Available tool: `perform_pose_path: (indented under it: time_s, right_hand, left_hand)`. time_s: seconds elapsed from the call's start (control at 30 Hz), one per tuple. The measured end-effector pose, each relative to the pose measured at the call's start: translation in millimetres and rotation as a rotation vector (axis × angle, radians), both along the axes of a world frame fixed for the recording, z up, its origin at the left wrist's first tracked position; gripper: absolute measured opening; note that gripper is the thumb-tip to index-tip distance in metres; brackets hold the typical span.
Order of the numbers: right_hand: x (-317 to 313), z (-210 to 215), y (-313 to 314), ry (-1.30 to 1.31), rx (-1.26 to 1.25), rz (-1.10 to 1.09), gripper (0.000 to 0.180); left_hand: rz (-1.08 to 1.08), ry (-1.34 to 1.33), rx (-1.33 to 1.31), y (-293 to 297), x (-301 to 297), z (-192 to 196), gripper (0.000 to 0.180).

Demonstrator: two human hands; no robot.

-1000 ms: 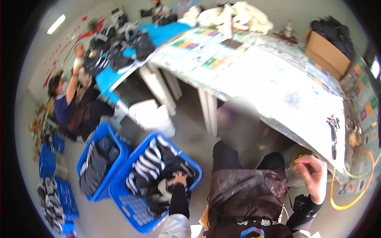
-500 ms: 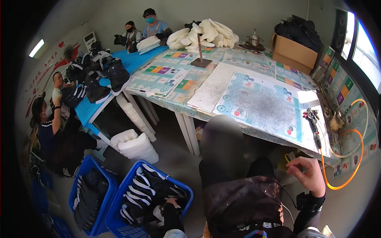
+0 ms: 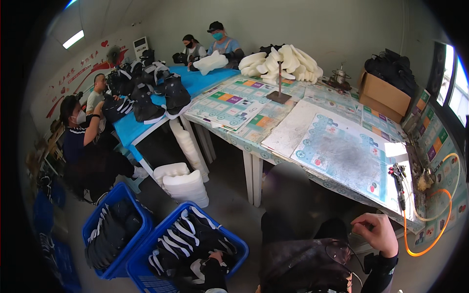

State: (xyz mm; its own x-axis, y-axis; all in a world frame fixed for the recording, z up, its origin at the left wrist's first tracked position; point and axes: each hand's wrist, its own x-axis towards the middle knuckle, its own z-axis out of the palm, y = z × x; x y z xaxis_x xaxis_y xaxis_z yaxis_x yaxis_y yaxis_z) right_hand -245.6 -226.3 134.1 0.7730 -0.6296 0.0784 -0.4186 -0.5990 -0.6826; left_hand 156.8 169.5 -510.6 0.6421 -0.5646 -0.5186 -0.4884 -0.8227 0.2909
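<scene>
My left hand (image 3: 216, 255) reaches down into a blue plastic basket (image 3: 238, 266) of black fabric pieces with white edges (image 3: 179, 238). Its fingers appear bent around one dark piece near a greyish-white patch, though they are partly hidden. My right hand (image 3: 376, 233) is held up on the right, below the table's front edge. Its fingers are curled, with thumb and forefinger close together, and nothing shows between them. Nearest to that hand, on the table's right corner, a spray gun (image 3: 398, 180) lies with an orange hose (image 3: 447, 219) hanging off the edge.
A second blue basket (image 3: 141, 207) stands at left beside white padding rolls (image 3: 183, 185). The patterned table (image 3: 273, 119) bears a metal stand (image 3: 279, 95), white foam pieces (image 3: 293, 63) and a carton (image 3: 383, 97). Several people sit around the blue-covered table (image 3: 195, 83) stacked with black pieces.
My view has turned left, so the scene sits further right and lower. A far co-worker now has a white foam piece raised. My left hand stays in the basket; my right stays curled.
</scene>
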Motion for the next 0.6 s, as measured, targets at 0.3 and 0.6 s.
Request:
perform_pose_path:
  time_s: [0.3, 0.6]
  right_hand:
    - [3.2, 3.4, -3.7, 0.015, 0.016, -0.02, 0.011]
    - [11.0, -29.4, -16.6, -0.065, 0.105, 0.089, 0.013]
  left_hand:
    - [0.107, -0.193, 0.071, -18.6, 9.9, 11.0, 0.023]
    - [0.129, -0.798, -0.541, 5.1, 21.0, 235.1, 0.012]
